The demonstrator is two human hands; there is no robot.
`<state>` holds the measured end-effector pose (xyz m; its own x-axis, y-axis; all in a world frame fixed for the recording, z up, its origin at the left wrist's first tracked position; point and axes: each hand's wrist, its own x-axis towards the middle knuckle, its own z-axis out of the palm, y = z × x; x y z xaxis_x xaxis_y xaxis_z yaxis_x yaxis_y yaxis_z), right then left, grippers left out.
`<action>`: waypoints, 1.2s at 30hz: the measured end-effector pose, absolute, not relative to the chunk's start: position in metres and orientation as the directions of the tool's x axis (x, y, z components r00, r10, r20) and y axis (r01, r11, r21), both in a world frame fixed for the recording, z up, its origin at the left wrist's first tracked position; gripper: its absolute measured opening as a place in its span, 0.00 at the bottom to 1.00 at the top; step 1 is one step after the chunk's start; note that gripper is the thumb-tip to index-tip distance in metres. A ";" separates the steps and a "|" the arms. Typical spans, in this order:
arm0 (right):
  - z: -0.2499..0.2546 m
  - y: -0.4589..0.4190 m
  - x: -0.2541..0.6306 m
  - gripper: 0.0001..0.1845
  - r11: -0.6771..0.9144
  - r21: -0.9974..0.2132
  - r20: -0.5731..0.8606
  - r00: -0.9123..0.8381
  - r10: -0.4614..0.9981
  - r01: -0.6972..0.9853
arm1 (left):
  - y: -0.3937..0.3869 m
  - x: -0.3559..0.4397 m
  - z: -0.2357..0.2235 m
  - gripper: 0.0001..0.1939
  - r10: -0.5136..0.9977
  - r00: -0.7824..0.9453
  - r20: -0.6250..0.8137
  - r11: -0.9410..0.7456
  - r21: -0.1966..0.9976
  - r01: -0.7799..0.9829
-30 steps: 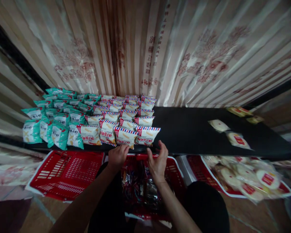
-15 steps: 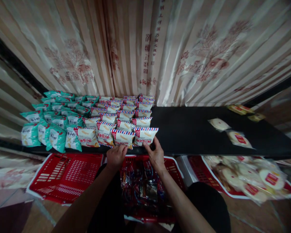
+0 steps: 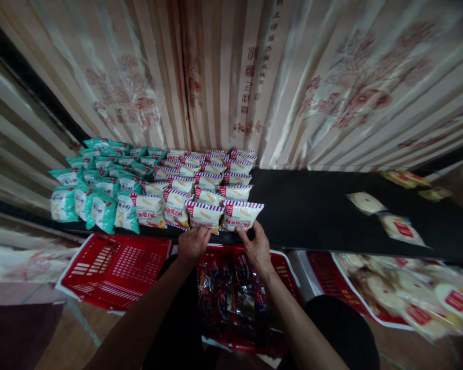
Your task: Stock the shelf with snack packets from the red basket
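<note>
White snack bags with red print and striped red-and-blue tops stand in rows on a black shelf [image 3: 304,205]. My right hand [image 3: 257,249] grips the front snack bag [image 3: 242,213] at the right end, thumb at its lower edge and fingers round its right side. Just left of it, my left hand [image 3: 193,245] is closed at the bottom edge of the neighbouring snack bag [image 3: 203,215]; its fingertips are partly hidden. Teal snack bags [image 3: 103,210] fill the left part of the shelf.
Below my hands sits a red basket [image 3: 289,272] of dark shiny packets. Another red basket [image 3: 119,267] is on the left. At right, a basket [image 3: 355,303] holds round pale packaged items. Two such packets [image 3: 403,229] and yellow packets [image 3: 405,179] lie on the shelf. A curtain [image 3: 224,77] hangs behind.
The view has shifted slightly, so the shelf and bags appear farther right. Both hands keep their places at the same two front bags.
</note>
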<state>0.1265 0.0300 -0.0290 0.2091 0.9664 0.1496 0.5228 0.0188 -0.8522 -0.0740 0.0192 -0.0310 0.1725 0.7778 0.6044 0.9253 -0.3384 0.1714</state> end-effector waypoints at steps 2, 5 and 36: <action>-0.029 0.029 0.126 0.29 -0.006 -0.838 0.146 0.235 0.961 0.545 | 0.019 -0.073 -0.031 0.14 0.789 0.176 0.589 -0.339 0.178 0.924; -0.031 0.028 0.124 0.37 0.015 -0.829 0.211 0.287 0.934 0.560 | 0.018 -0.074 -0.030 0.13 0.804 0.177 0.568 -0.345 0.204 0.916; -0.013 -0.009 0.030 0.34 0.549 -0.285 0.531 -0.347 0.773 0.786 | -0.006 -0.173 -0.038 0.39 0.722 -0.284 0.631 0.009 0.402 0.916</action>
